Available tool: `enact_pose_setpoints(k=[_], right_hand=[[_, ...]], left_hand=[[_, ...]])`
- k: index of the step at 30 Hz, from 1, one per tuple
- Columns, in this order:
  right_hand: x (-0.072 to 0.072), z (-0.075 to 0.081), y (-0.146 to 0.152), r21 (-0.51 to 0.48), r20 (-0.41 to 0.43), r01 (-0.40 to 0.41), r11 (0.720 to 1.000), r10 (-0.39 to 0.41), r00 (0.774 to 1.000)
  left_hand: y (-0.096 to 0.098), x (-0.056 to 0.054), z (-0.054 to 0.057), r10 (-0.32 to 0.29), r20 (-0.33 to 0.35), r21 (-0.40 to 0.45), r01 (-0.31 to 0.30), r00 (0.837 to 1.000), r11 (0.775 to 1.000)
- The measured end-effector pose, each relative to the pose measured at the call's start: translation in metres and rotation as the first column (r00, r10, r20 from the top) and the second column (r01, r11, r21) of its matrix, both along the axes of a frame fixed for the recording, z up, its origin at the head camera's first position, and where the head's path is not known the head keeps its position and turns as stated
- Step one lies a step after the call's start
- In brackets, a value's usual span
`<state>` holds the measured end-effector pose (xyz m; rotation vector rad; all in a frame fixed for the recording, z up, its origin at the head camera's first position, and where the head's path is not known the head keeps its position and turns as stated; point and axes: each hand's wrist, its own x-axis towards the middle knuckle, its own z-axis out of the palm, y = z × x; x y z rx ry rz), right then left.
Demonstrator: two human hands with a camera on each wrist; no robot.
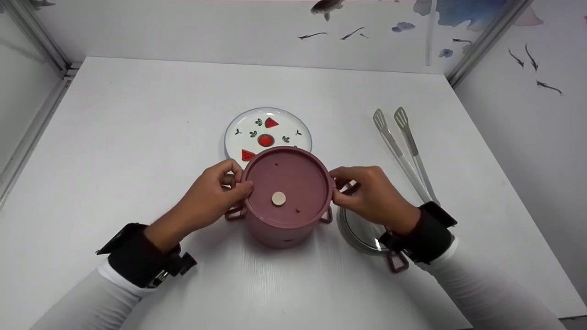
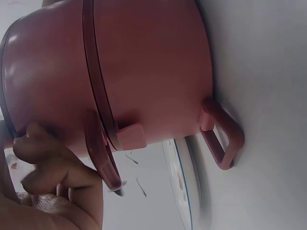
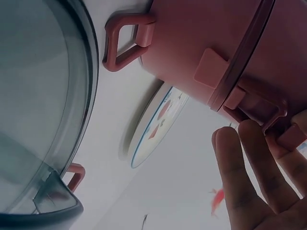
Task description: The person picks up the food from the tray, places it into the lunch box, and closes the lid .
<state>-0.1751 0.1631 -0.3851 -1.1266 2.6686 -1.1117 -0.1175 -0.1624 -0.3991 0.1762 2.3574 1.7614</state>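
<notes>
A dusky-pink stacked pot [image 1: 286, 176] with side handles stands mid-table; a cream disc and small bumps mark its recessed round top. My left hand [image 1: 208, 197] grips the upper tier from the left, with its thumb at the top rim. On the opposite side, the thumb and index finger of my right hand [image 1: 373, 195] pinch the upper tier's edge. The other right fingers [image 3: 230, 167] stretch out apart from the pot in the right wrist view. Both tiers touch along a seam [image 2: 98, 72] in the left wrist view.
A white plate [image 1: 238, 126] with watermelon patterns lies behind the pot, partly covered by it. Under my right forearm sits a clear round vessel [image 1: 362, 233] with pink handles. Slotted tongs [image 1: 410, 160] lie further right. White panels edge the table.
</notes>
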Motion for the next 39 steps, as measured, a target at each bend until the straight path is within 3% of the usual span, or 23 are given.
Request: enact_pose_setpoints(k=[4,8,11,14,19,23,26,34,39], right_hand=[[-0.007,-0.001,-0.001,-0.001,0.004,0.017,1.000,-0.017,1.000],[-0.008,-0.003,-0.001,0.002,0.009,0.027,1.000,-0.027,1.000],[-0.008,-0.002,0.001,0.014,0.020,0.018,1.000,-0.018,1.000],[-0.011,0.000,0.004,0.036,0.039,-0.010,0.999,0.009,0.999],[-0.015,0.001,0.008,0.096,0.104,-0.086,0.992,0.076,0.992],[-0.016,0.000,0.007,0.115,0.146,-0.102,0.988,0.085,0.986],[-0.017,-0.002,0.008,0.119,0.155,-0.085,0.989,0.066,0.986],[-0.017,-0.011,0.016,0.150,0.220,-0.043,0.988,0.009,0.975],[-0.014,-0.014,0.016,0.174,0.209,-0.053,0.983,0.016,0.978]], left_hand=[[0.000,-0.005,0.000,0.024,-0.020,-0.047,-0.025,1.000,0.999],[-0.003,-0.004,0.002,0.029,-0.082,-0.135,-0.040,0.996,0.990],[-0.010,-0.001,0.003,-0.001,-0.141,-0.206,-0.029,0.990,0.978],[-0.018,0.004,0.000,-0.053,-0.158,-0.278,0.007,0.986,0.960],[-0.024,0.010,-0.011,-0.152,-0.152,-0.439,0.071,0.977,0.896],[-0.022,0.008,-0.018,-0.193,-0.195,-0.511,0.069,0.962,0.857],[-0.020,0.006,-0.021,-0.190,-0.210,-0.518,0.056,0.959,0.854],[-0.020,0.000,-0.022,-0.184,-0.160,-0.473,0.089,0.970,0.877],[-0.021,-0.001,-0.023,-0.167,-0.158,-0.451,0.079,0.973,0.889]])
